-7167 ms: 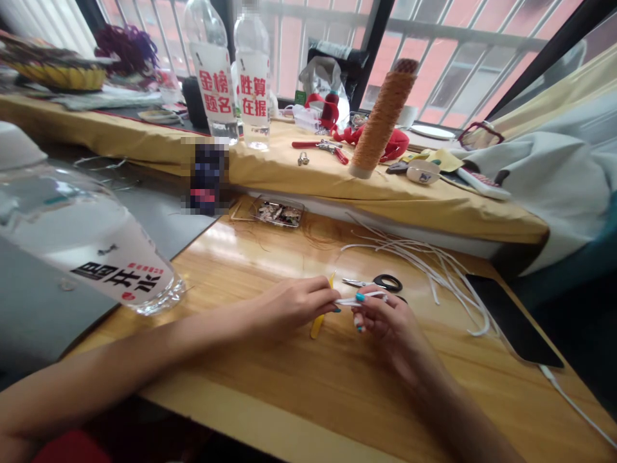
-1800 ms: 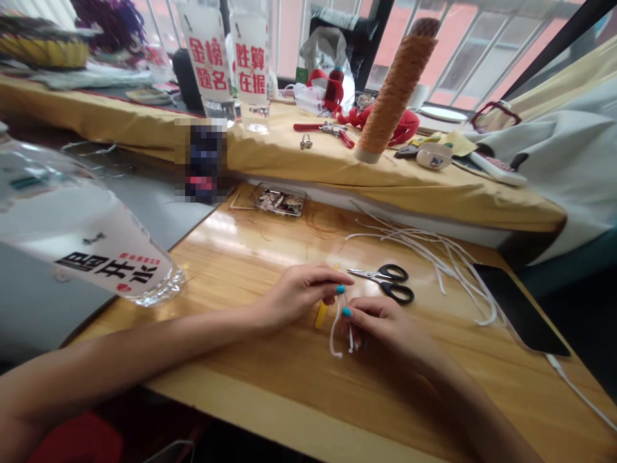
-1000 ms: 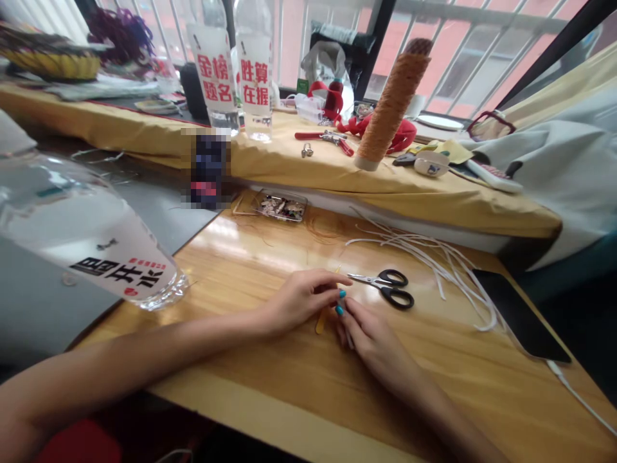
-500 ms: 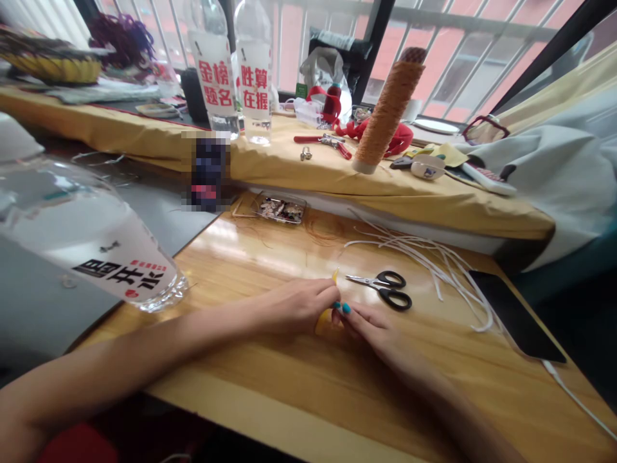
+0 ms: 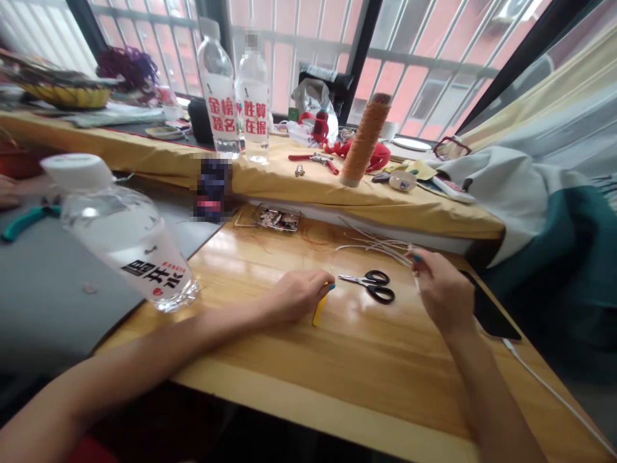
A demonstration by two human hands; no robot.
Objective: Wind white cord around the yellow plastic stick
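My left hand (image 5: pixel 303 292) is closed in a pinch above the wooden table, left of the scissors. It holds a narrow yellow strip (image 5: pixel 318 312) that hangs below the fingers, and a fine thread-like end seems to stick up above them. My right hand (image 5: pixel 441 292) is over the right part of the table, thumb and fingers pinched on a white cord at the bundle of white cords (image 5: pixel 385 247). Between my hands lie black-handled scissors (image 5: pixel 371 285), blades slightly apart, pointing left. My right wrist partly covers a dark phone (image 5: pixel 491 312).
A tilted water bottle (image 5: pixel 139 238) stands at the left. A clear box of small parts (image 5: pixel 277 218) sits at the table's back. On the cloth-covered ledge are an orange thread spool (image 5: pixel 366 141), red-handled pliers (image 5: pixel 313 158) and two bottles. Another person's hand (image 5: pixel 7 193) shows at far left, near teal pliers (image 5: pixel 26 220).
My right hand has left the left hand and moved right to the white cords. My left hand keeps the yellow strip. The view has shifted, bringing the other person's hand and teal pliers into sight.
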